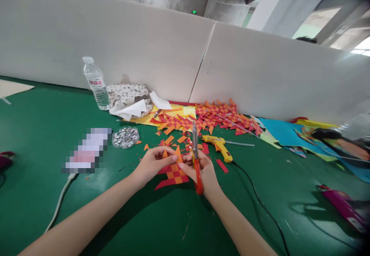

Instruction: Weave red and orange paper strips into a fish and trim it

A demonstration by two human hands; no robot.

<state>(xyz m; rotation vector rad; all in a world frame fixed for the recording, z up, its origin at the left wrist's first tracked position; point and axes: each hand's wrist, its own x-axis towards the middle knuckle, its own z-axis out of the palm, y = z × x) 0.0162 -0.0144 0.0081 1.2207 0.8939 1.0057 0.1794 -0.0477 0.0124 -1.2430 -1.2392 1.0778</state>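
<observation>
Between my two hands is a woven paper fish [175, 173] in red and orange strips, held above the green table. My left hand [153, 163] pinches its upper left edge between thumb and fingers. On the other side my right hand [206, 171] grips the paper with thumb and fingertips. Scissors [197, 171] with orange-red handles also hang in my right hand, blades pointing up and away. Just beyond lie orange and red paper scraps [182, 139]. A yellow hot glue gun [218, 145] with a clear glue stick rests right of my right hand.
Finished-looking woven fish [222, 115] are heaped by the white partition [144, 44]. Left of them stand a water bottle [96, 84] and a patterned cloth bag [130, 96]. A dish of googly eyes [125, 137] and a blurred phone [89, 150] lie left; a purple power strip [343, 208] lies right.
</observation>
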